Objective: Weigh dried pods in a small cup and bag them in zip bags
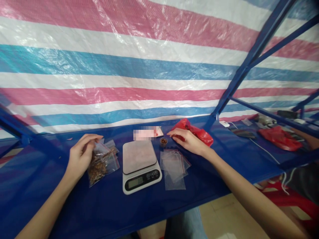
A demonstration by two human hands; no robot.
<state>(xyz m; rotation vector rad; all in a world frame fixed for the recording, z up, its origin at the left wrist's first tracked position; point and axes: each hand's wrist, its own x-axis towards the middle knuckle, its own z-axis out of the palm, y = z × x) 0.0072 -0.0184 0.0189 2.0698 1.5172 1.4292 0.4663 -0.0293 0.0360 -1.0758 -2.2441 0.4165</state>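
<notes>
Striped plastic sheeting point(119, 74) hangs behind a blue table point(87, 212). At its far end, beyond the right hand point(185, 139), lie another red bag point(280, 137) and a white cable point(265, 151). The left hand point(83, 151) bends over the upper edge of a clear bag of brown pieces point(98, 171); its fingertips are partly hidden, so I cannot tell whether they pinch the plastic or merely rest there. The right hand's fingers curve loosely downward, with nothing visible in them, though their undersides are hidden. Just beside those fingertips stands a small cup point(163, 142) of brown bits, with a crumpled red bag point(204, 135) behind the hand and flat clear bags point(174, 169) nearer the wearer. Between both hands sits a kitchen scale point(139, 157), its plate bare. A sideways sweep of the right hand could tip the cup and scatter its contents; a careless tug by the left, if the bag's mouth is unsealed, might spill pieces.
</notes>
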